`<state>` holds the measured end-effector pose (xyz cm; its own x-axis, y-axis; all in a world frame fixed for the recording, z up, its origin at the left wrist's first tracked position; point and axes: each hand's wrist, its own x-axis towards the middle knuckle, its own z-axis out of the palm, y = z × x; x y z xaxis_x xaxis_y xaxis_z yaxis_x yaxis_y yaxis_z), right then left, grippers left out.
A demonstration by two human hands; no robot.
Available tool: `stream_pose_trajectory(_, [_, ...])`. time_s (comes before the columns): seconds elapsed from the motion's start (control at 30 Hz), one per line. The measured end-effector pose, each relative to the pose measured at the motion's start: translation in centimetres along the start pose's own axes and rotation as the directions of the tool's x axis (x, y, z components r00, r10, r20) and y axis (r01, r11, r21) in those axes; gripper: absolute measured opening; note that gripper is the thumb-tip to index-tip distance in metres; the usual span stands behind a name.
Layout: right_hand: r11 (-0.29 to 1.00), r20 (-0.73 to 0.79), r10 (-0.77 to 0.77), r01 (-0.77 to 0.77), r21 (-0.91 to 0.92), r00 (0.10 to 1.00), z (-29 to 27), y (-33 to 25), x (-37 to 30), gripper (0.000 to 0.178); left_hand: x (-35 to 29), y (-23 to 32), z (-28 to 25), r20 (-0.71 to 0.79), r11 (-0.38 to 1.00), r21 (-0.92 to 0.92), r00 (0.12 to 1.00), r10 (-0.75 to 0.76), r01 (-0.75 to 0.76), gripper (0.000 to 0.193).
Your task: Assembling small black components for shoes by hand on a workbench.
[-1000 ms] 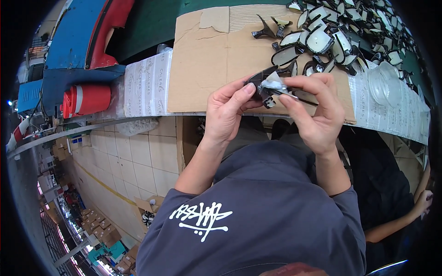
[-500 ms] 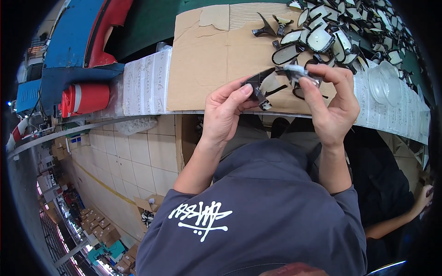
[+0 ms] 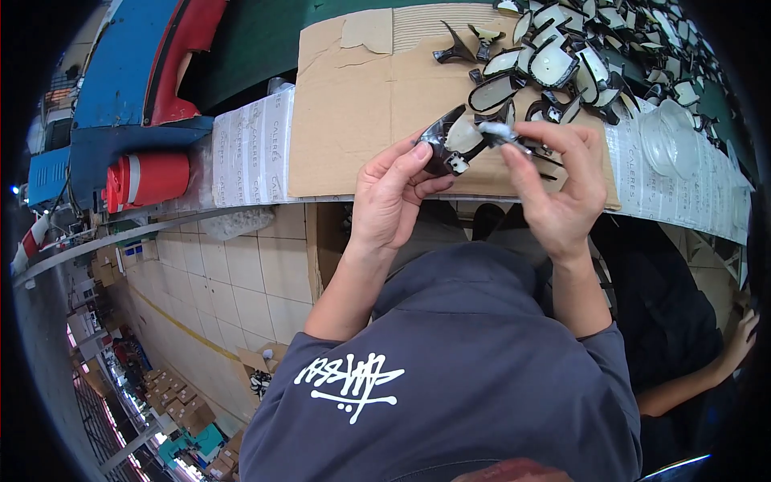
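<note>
My left hand (image 3: 395, 181) is closed round a glossy black shoe heel (image 3: 438, 143), with its pale cup-shaped face turned to the right. At its lower end a small whitish piece shows. My right hand (image 3: 566, 173) pinches a small grey-white wad (image 3: 499, 132), blurred, that looks like cloth; its exact kind cannot be made out. The wad is close beside the heel's pale face; whether they touch is unclear. Just beyond my hands, more black heels with cream faces (image 3: 554, 66) lie in a loose pile.
Under my hands lies a cardboard sheet (image 3: 345, 120) on the work table. A red jug (image 3: 157, 177) stands at the left by a blue machine (image 3: 120, 80). Clear plastic bowls (image 3: 671, 140) sit at the right. Another person's hand (image 3: 737, 345) shows at the lower right.
The heel in my left hand has turned so that more of its pale face shows. My right hand has moved slightly left with the wad, closer to the heel.
</note>
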<state>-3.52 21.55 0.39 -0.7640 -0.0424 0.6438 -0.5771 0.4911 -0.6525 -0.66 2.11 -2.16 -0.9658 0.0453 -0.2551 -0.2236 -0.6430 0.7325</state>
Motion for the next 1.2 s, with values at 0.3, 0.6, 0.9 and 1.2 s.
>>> stream_pose_trajectory(0.3, [0.988,-0.149,0.152,-0.149,0.029,0.977,-1.6,2.7,0.4,0.022,0.5,0.5,-2.5,0.106,0.948,-0.281,0.986,-0.127,0.152,0.032])
stream_pose_trajectory(0.6, [0.818,-0.121,0.450,-0.354,0.453,0.885,-2.6,5.5,-0.2,0.020,-0.2,2.1,-3.1,-0.017,0.863,-0.467,0.973,-0.229,0.195,0.032])
stream_pose_trajectory(0.9, [0.515,-0.020,0.596,-0.363,0.776,0.803,-5.3,12.6,-2.3,0.023,-2.5,4.6,-8.5,0.004,0.943,-0.327,0.998,-0.066,0.064,0.035])
stream_pose_trajectory(1.2, [0.506,-0.006,0.583,-0.356,0.786,0.813,-4.9,11.4,-1.8,0.024,-4.3,10.8,-7.6,-0.104,0.278,0.960,0.893,0.437,-0.024,0.015])
